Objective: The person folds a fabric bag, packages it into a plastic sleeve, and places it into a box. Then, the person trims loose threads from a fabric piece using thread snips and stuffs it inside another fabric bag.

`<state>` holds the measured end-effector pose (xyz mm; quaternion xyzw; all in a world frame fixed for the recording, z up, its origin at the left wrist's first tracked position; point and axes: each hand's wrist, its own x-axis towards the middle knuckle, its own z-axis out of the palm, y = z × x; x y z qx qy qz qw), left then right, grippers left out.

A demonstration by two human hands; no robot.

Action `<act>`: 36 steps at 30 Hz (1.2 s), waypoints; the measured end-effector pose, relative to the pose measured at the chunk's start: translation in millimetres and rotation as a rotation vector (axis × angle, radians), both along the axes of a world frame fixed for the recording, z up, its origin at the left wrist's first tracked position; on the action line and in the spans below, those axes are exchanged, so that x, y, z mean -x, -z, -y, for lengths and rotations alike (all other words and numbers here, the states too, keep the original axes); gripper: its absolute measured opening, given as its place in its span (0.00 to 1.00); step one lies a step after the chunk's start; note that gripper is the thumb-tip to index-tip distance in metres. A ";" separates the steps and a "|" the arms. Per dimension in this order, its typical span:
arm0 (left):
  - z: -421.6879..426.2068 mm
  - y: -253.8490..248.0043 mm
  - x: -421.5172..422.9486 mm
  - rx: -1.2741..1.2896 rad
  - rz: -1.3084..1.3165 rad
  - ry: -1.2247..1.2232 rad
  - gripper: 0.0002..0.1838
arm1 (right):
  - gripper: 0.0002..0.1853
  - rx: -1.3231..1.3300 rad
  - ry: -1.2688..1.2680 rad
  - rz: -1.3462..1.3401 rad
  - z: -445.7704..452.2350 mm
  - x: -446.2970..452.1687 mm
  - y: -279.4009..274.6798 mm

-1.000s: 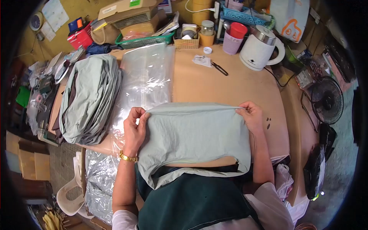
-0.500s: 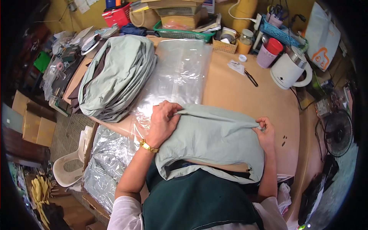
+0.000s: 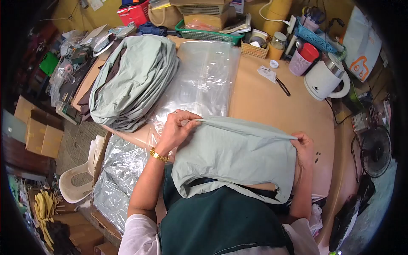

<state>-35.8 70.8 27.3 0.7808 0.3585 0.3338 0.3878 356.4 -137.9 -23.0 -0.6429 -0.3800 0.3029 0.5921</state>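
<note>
A pale grey-green garment (image 3: 233, 153) lies folded at the table's near edge, against my dark green apron (image 3: 221, 225). Its nearer side gapes in a long opening. With thumb and fingers, my left hand (image 3: 180, 127) pinches the far left corner of the fold. The far right corner is gripped by my right hand (image 3: 302, 148), its fingers curled over the cloth. Between the two hands the far edge is drawn fairly straight. Beyond my left hand lie a stack of clear plastic bags (image 3: 206, 76) and a heap of similar grey-green garments (image 3: 134, 80).
A white kettle (image 3: 325, 78), a pink cup (image 3: 299, 63) and black snips (image 3: 282, 86) are on the table's right. At the back stands a green basket (image 3: 208, 36). Plastic-wrapped garments (image 3: 121, 178) sit lower left, near a white chair (image 3: 78, 182). A fan (image 3: 376, 151) is far right.
The far edge of the garment is pulled straighter and smoother. My hands have moved slightly apart, still holding the corners. The whole view has shifted a little.
</note>
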 end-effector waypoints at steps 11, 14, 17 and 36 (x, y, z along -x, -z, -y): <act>-22.9 1.2 9.2 0.154 0.113 0.133 0.09 | 0.06 0.162 -0.076 0.000 -8.7 -1.4 -16.8; -45.8 -47.0 7.8 0.060 0.204 0.171 0.08 | 0.04 0.078 -0.014 0.245 -25.8 -14.8 -71.2; -60.0 -148.9 0.7 -0.197 0.319 0.147 0.11 | 0.02 -0.230 0.143 0.494 -48.4 -53.3 -177.3; 28.0 7.0 43.1 -0.379 -0.199 0.008 0.24 | 0.06 -0.075 0.176 0.340 34.4 29.8 -12.6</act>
